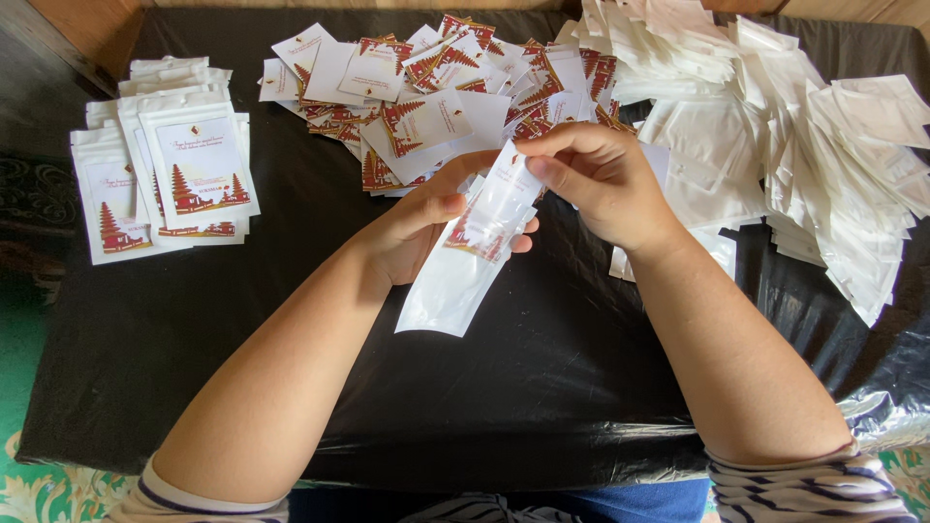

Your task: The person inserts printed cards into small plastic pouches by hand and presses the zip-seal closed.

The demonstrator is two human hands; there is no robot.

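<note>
Hands meet over the middle of a table covered in black plastic sheet (291,339). The left hand (417,232) is curled around a clear plastic pouch (455,271), its thumb lying across the front and its fingers tucked behind. The right hand (601,179) is closed in a pinch at the pouch's top edge, where a printed card (504,194) with a red and white picture sits partly inside the pouch. The pouch hangs slanted between the two hands, its upper end at the right hand's fingertips and its lower end drooping down and to the left, below the left hand and above the sheet.

Just beyond the hands lies a loose heap of printed cards (436,87), overlapping at all angles. To the right of the right hand, a large pile of empty white pouches (823,155) spreads toward the table edge. Well apart on the far left sits a neater stack of filled pouches (174,174), cards showing through. Both forearms are bare, with striped sleeves at the bottom edge of the view.
</note>
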